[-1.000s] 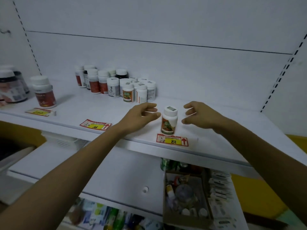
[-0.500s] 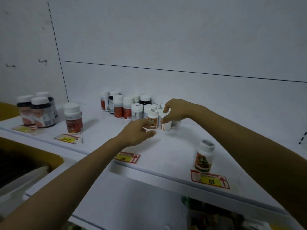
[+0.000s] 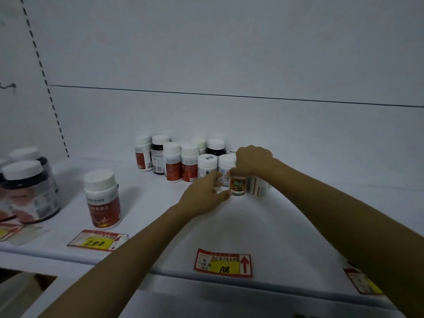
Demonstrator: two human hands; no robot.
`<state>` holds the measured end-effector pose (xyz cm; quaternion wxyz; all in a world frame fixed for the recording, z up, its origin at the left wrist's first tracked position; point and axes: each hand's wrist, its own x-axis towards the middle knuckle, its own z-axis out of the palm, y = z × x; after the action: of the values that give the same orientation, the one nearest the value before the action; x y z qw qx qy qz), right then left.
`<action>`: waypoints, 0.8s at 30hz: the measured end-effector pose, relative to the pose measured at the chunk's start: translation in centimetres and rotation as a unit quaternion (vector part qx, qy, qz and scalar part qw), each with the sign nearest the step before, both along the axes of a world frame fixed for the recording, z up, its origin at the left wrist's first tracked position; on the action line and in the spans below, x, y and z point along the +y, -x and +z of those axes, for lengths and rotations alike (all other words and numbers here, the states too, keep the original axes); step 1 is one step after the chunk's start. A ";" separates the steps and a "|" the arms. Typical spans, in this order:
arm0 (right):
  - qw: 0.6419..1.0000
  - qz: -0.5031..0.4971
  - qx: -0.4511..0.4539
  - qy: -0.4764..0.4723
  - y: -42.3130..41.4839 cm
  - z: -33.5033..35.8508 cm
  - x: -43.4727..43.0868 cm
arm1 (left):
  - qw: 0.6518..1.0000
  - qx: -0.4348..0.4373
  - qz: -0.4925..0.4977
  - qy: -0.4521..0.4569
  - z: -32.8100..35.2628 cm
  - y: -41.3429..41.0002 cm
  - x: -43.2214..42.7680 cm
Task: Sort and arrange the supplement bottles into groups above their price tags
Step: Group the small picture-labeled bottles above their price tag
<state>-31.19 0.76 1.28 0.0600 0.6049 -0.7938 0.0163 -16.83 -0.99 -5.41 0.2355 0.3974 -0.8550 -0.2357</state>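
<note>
- Small orange-labelled supplement bottle (image 3: 238, 185) stands upright at the cluster's front, on the shelf (image 3: 263, 228).
- Right hand (image 3: 252, 159) clasps its cap from above.
- Left hand (image 3: 204, 193), fingers half-curled, touches its left side.

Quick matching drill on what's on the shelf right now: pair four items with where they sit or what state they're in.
Items:
1. small brown-label bottle
2. red-label bottle
3. 108 price tag
4. dark jar

Places or states:
A. far left of the shelf
B. standing alone behind the 200 price tag
C. held between right hand and left hand
D. front edge, no bottle right behind it

Pairs: 1-C, 2-B, 3-D, 4-A
</note>
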 end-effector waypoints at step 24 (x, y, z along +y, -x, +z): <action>0.958 0.019 -0.285 0.032 1.1 6.5 3.8 | 0.941 0.280 -0.097 -0.162 3.2 1.5 2.2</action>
<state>-32.26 4.59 7.78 -0.1502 0.5880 -0.7653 0.2145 -18.28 1.21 -2.22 0.3741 0.2627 -0.7393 -0.4944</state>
